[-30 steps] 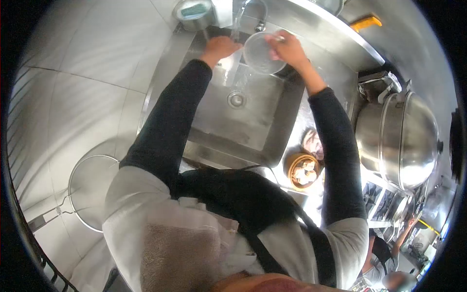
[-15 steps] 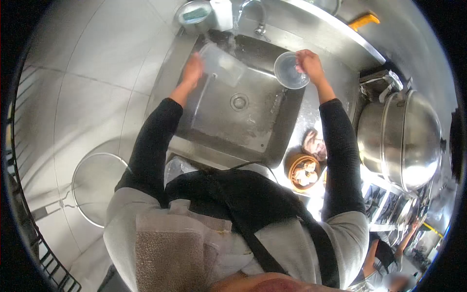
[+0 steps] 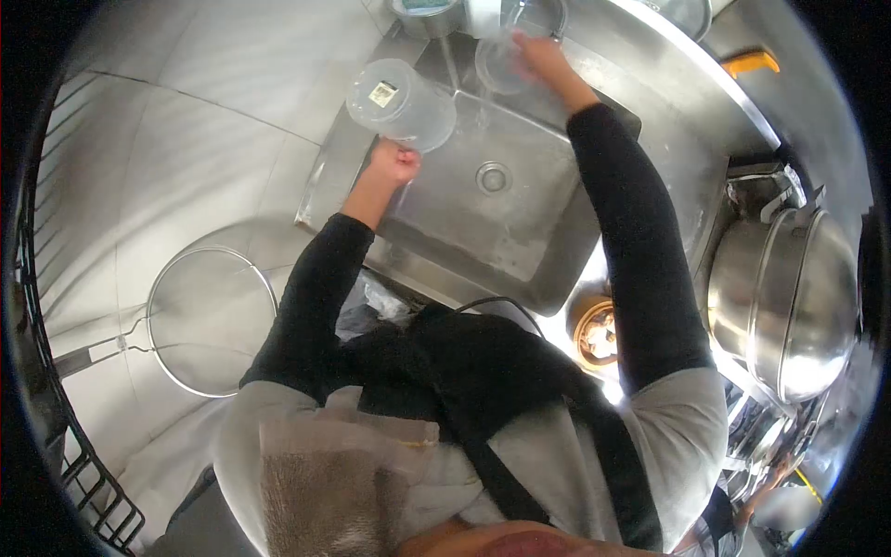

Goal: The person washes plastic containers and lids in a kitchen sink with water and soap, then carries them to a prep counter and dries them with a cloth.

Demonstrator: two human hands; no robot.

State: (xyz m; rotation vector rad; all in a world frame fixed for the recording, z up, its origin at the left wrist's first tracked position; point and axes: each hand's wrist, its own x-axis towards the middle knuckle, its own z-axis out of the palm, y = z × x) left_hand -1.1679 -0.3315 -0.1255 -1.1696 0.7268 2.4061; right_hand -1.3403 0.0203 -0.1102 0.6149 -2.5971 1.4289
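Note:
My left hand is closed on the rim of a translucent plastic container, tilted over the left side of the steel sink. A small label shows on the container's round base. Near the tap, my right hand grips the edge of a clear round lid; motion smears the fingers a little. The lid hangs over the back of the sink, apart from the container. Below them the drain shows in the sink floor.
Behind the sink stand a metal pot with a green sponge and a white object. At right are a bamboo steamer with food and a large steel pot. A wire strainer hangs at left. Another person's arm shows lower right.
The container has turned so its labelled base faces up. My right hand has carried the lid from the sink's right edge leftward and back toward the tap. The view has shifted too.

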